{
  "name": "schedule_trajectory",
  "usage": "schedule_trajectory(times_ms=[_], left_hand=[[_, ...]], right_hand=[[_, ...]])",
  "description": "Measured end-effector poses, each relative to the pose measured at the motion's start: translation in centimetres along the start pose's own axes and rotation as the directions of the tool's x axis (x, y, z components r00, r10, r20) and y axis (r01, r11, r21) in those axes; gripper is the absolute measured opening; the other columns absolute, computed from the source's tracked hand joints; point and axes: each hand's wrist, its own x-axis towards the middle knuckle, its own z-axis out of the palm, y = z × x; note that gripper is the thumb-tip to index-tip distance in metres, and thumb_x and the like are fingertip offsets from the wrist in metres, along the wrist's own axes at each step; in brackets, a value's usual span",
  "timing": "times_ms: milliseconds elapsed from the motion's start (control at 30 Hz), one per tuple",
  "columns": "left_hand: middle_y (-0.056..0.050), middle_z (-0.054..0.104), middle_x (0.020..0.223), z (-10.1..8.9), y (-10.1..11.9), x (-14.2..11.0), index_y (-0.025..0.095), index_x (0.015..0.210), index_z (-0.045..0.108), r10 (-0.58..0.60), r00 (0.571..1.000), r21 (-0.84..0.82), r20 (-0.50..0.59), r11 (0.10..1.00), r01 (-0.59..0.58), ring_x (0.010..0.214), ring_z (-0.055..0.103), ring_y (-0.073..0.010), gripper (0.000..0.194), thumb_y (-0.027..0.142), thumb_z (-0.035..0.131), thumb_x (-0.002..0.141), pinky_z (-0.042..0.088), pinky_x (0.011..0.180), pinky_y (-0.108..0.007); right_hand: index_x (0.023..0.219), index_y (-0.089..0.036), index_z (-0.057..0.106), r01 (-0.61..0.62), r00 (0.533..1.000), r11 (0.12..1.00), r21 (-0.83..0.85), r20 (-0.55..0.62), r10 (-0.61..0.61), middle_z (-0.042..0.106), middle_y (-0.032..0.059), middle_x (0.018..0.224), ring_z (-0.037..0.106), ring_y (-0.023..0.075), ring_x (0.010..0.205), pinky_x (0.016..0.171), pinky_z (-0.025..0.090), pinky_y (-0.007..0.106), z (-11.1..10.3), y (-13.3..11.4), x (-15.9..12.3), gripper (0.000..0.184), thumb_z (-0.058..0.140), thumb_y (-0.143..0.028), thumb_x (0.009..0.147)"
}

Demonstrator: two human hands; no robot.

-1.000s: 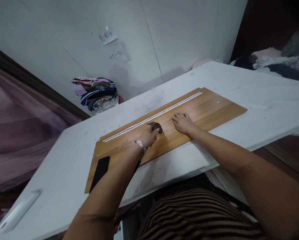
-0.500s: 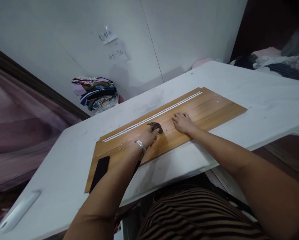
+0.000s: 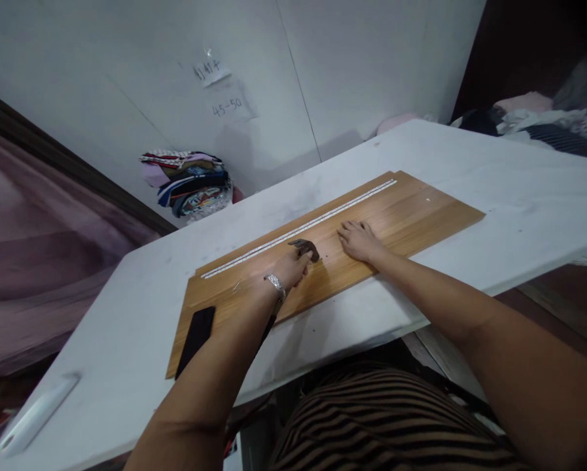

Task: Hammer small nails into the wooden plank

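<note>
My left hand (image 3: 290, 269), with a silver bracelet at the wrist, is closed round the handle of a claw hammer (image 3: 307, 248). The dark hammer head is just above the wooden board (image 3: 435, 212), its handle mostly hidden by the hand and forearm. Farther right, my right hand (image 3: 359, 241) lies palm down on the same board, fingers slightly bent and apart. Between the hands, a few tiny dark specks dot the wood. A long white strip (image 3: 322, 219) runs along the board's far side. Small thin nails (image 3: 237, 286) lie left of my left hand.
A flat black object (image 3: 196, 337) rests on the board's left end, partly behind my forearm. The board lies on a white table (image 3: 533, 183). A long pale object (image 3: 40, 415) is at the table's left corner. Folded clothes (image 3: 192, 183) are stacked by the wall.
</note>
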Motion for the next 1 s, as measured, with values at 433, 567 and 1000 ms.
schedule_trajectory(times_ms=[433,567,1000], left_hand=[[0.007,0.052,0.058,-0.2,0.2,-0.2,0.017,0.109,0.061,-0.017,1.0,-0.023,-0.011,1.0,0.017,0.036,0.041,-0.0072,0.022,0.034,0.05,0.101,0.032,0.039,-0.02],[0.006,0.053,0.057,0.0,-0.3,-0.1,0.017,0.107,0.061,-0.006,1.0,-0.011,-0.006,1.0,0.006,0.036,0.042,-0.0076,0.021,0.035,0.05,0.101,0.031,0.038,-0.021],[0.006,0.053,0.06,-1.0,0.6,1.3,0.019,0.093,0.055,-0.06,0.998,-0.379,-0.036,0.924,0.042,0.037,0.042,-0.006,0.021,0.038,0.051,0.102,0.033,0.039,-0.02]], right_hand=[[0.127,-0.015,0.066,0.007,1.0,1.0,0.0,0.001,-0.007,0.056,0.0182,0.148,0.045,0.0299,0.138,0.114,0.028,0.051,-0.1,0.0,0.0,0.044,0.03,-0.027,0.106],[0.127,-0.016,0.066,0.005,1.0,1.0,-0.005,0.008,-0.005,0.056,0.0182,0.147,0.045,0.0295,0.137,0.114,0.028,0.051,-0.2,0.0,0.0,0.042,0.032,-0.027,0.105],[0.133,-0.017,0.068,-0.106,0.994,0.973,0.204,0.057,0.096,0.054,0.015,0.154,0.045,0.0274,0.145,0.12,0.028,0.05,-0.8,0.5,0.6,0.04,0.047,-0.025,0.1]])
